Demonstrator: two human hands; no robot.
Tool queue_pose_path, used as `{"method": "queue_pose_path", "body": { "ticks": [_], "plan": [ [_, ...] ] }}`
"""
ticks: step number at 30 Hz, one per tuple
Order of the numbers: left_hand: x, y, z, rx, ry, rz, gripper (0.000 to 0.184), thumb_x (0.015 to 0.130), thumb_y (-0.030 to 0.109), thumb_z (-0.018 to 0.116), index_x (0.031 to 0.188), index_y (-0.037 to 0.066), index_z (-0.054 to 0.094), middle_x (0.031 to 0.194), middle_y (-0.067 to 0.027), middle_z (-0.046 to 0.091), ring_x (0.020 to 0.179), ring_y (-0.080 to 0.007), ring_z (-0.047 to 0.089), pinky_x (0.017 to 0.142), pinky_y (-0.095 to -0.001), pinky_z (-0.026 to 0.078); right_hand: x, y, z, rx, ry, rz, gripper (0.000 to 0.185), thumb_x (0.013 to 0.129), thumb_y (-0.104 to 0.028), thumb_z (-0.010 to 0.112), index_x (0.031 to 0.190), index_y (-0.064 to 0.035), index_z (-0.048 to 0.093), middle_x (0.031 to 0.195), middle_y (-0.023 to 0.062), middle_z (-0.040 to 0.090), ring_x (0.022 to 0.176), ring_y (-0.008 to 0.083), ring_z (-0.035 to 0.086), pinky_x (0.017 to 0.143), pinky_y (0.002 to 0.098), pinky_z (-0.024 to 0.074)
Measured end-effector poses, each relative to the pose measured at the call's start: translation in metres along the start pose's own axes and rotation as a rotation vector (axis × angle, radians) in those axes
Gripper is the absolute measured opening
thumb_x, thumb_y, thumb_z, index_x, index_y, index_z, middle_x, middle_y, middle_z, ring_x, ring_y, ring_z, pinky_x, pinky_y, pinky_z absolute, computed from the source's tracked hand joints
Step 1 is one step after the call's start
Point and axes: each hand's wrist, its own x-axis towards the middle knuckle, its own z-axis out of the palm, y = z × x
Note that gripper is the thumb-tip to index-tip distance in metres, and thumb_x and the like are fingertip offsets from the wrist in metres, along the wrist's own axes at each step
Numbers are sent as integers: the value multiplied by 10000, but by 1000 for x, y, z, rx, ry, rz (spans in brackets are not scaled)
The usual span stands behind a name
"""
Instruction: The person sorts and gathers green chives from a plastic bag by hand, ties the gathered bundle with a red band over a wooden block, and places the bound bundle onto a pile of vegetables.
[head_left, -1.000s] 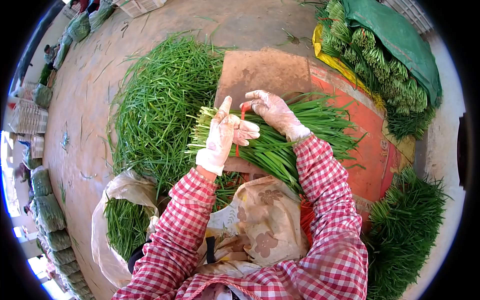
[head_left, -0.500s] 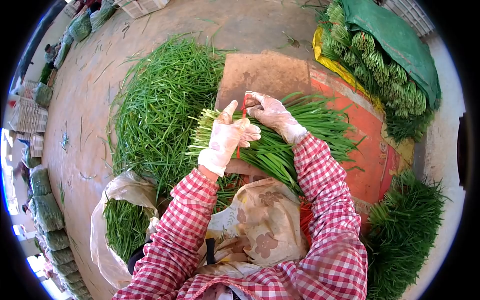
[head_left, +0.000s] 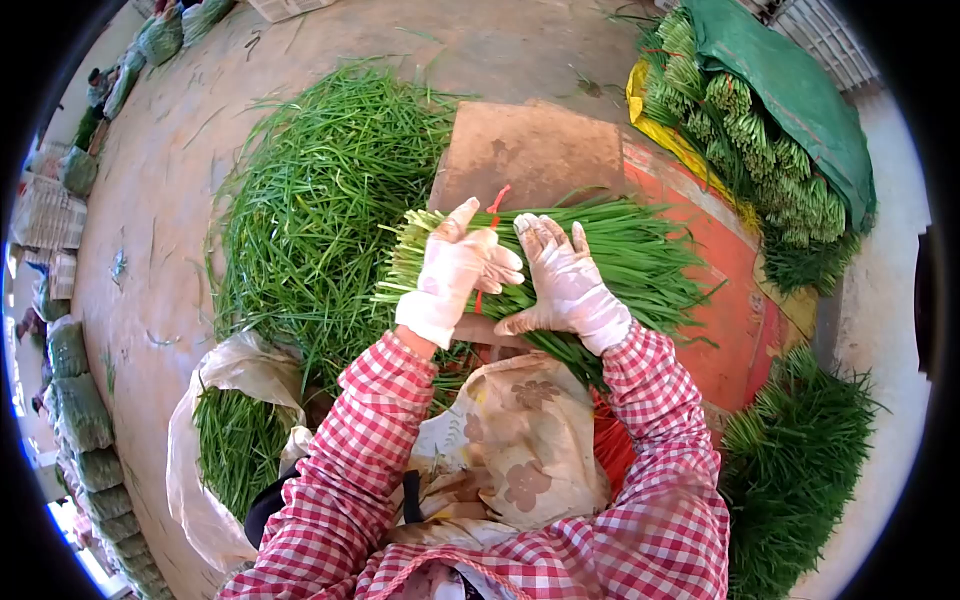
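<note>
A bundle of green chives (head_left: 640,245) lies across the board, pale cut stems to the left and leaves to the right. A red tie (head_left: 497,200) runs around it, its loose end pointing up. My left hand (head_left: 462,268), in a thin whitish glove, grips the bundle beside the tie, fingers bent over the stems and thumb pointing up. My right hand (head_left: 568,278), gloved too, rests on the leaves just right of the tie with its fingers spread and thumb apart. The underside of the bundle is hidden.
Loose chives (head_left: 330,190) are heaped at the left. A plastic bag (head_left: 190,440) with more greens stands lower left. Tied bunches (head_left: 780,150) under a green cover (head_left: 790,80) lie upper right, other bunches (head_left: 800,470) lower right. Red ties (head_left: 612,445) lie by my lap.
My right hand has let go of the tie's upper end, moved down and right, and opened onto the leaves. My left hand has stayed on the bundle.
</note>
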Motion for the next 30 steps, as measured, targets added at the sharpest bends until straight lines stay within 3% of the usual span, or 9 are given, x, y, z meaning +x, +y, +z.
{"method": "queue_pose_path", "body": {
  "ticks": [3,9,11,17,19,23,25,27,30],
  "plan": [
    [-27,22,1,-106,43,198,459,884,202,502,1278,-23,425,723,-103,654,603,-216,642,538,-257,500,1,-4,0,-23,-15,33,1304,463,-737,678,1396,32,191,1418,179,286,1324,310,264,1078,520,174],
    [-80,17,12,861,391,1035,229,832,-26,569,1058,-13,598,1022,-124,647,789,-135,595,713,-248,497,2,-1,6,-20,12,5,1271,490,-701,692,1394,38,193,1404,188,309,1309,313,294,1066,520,206],
    [-113,12,12,1049,403,795,195,816,-15,588,1007,-6,628,989,-114,661,772,-162,600,709,-266,487,1,-1,8,0,1,1,1265,495,-690,698,1394,41,190,1403,191,309,1307,318,297,1063,523,211],
    [-161,-37,-33,1148,300,644,335,777,-50,588,1106,7,613,828,-74,638,656,-180,559,617,-283,468,6,0,9,-33,17,-4,1222,530,-726,637,1392,27,210,1407,189,315,1325,306,281,1075,474,195],
    [-144,-52,-45,1436,80,677,636,729,-17,587,1313,214,484,722,-43,537,637,-209,527,564,-306,485,5,0,15,-48,28,-8,1224,532,-729,641,1395,20,203,1405,181,320,1326,298,281,1074,475,196],
    [-108,-69,-52,1711,-354,712,729,670,3,631,1333,249,455,684,-22,510,592,-200,512,499,-306,459,4,4,11,-22,48,5,1225,528,-736,646,1407,-10,200,1412,168,313,1331,297,267,1074,487,191],
    [-98,-73,-53,1771,-378,735,656,660,37,648,1283,184,504,676,-23,508,584,-202,506,486,-309,456,6,3,7,-16,-33,14,1271,510,-754,637,1410,16,176,1436,168,281,1342,293,252,1074,519,186],
    [-92,-76,-54,1543,-295,896,546,668,63,661,1199,112,548,657,-24,494,584,-203,503,486,-313,456,6,3,9,-8,-21,16,1275,500,-755,640,1408,15,183,1434,165,285,1340,291,256,1072,520,191],
    [-100,-66,-50,1342,-261,861,451,676,24,679,1114,57,576,681,-41,531,591,-198,533,493,-294,458,5,3,6,10,-17,17,1260,502,-736,654,1401,18,196,1430,167,288,1335,282,264,1069,515,201]
  ]
}}
